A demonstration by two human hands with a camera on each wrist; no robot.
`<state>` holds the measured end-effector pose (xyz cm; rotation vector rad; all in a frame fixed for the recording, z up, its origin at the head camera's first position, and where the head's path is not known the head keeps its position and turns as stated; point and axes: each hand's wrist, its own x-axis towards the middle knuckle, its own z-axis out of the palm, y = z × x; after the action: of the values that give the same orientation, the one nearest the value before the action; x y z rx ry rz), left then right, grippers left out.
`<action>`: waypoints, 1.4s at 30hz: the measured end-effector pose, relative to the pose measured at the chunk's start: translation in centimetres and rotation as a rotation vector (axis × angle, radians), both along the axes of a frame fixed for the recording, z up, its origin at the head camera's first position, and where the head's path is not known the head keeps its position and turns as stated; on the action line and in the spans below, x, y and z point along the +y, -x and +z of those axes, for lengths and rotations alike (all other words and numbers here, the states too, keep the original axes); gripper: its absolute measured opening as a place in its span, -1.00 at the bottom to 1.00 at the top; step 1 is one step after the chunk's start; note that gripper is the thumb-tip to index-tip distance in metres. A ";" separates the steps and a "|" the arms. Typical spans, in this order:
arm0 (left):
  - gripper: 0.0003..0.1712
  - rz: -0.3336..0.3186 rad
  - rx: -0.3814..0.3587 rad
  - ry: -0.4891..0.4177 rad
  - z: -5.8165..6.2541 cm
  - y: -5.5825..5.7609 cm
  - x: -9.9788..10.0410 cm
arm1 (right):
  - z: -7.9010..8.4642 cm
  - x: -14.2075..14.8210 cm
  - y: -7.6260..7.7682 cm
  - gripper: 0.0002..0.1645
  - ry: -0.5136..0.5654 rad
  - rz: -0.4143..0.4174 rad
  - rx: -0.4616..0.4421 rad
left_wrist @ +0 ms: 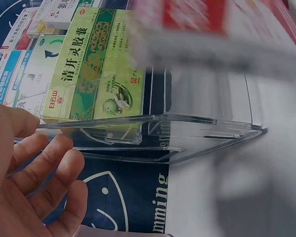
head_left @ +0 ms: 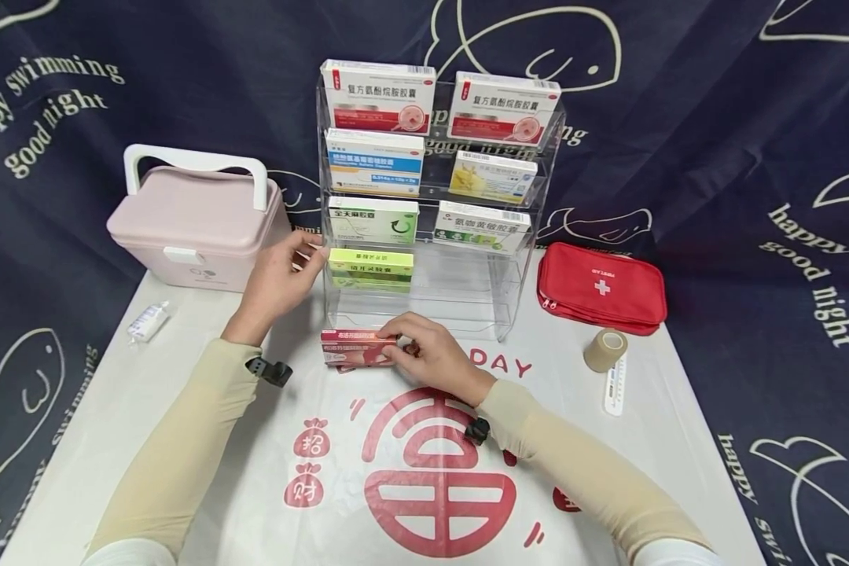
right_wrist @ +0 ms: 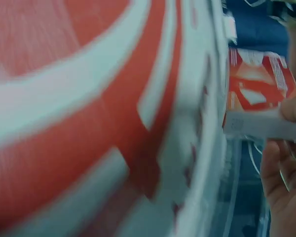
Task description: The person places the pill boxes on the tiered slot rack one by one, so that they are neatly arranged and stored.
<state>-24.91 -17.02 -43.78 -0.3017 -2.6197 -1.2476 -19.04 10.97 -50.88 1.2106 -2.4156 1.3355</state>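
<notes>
My right hand (head_left: 435, 358) pinches the right end of a red and white medicine box (head_left: 354, 350), held low in front of the clear display rack (head_left: 460, 279). In the right wrist view, thumb and fingers grip that medicine box (right_wrist: 259, 81) from both sides. At the rack's left side, my left hand (head_left: 283, 275) has thumb and index finger at the edge of the side panel. The left wrist view shows this left hand (left_wrist: 37, 182) pinching the clear edge, its other fingers curled below. Close by, a yellow-green medicine box (head_left: 371, 270) sits in the rack.
Several other medicine boxes (head_left: 378, 94) fill the upper tiers. A pink lidded case (head_left: 198, 220) stands left, with a small wrapped packet (head_left: 148, 321) before it. On the right lie a red first-aid pouch (head_left: 601, 287), a tan bandage roll (head_left: 604, 350) and a thermometer (head_left: 614, 389).
</notes>
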 end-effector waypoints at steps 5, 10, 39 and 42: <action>-0.68 -0.003 0.009 0.002 0.0 0.0 -0.1 | 2.2 2.5 0.8 -0.68 0.063 0.027 -0.029; -0.68 -0.004 0.014 0.005 0.0 0.1 -0.1 | 4.7 5.9 2.2 -0.63 0.082 0.004 0.023; -0.69 -0.003 0.007 -0.002 0.1 -0.1 0.0 | 9.8 14.8 6.8 -0.60 -0.172 -0.245 0.324; -0.68 -0.002 0.003 0.000 0.0 -0.1 -0.1 | 9.7 14.7 6.8 -0.60 -0.198 -0.256 0.342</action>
<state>-24.80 -17.09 -43.78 -0.3055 -2.6172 -1.2467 -25.85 25.71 -41.19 1.0255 -2.3888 0.7652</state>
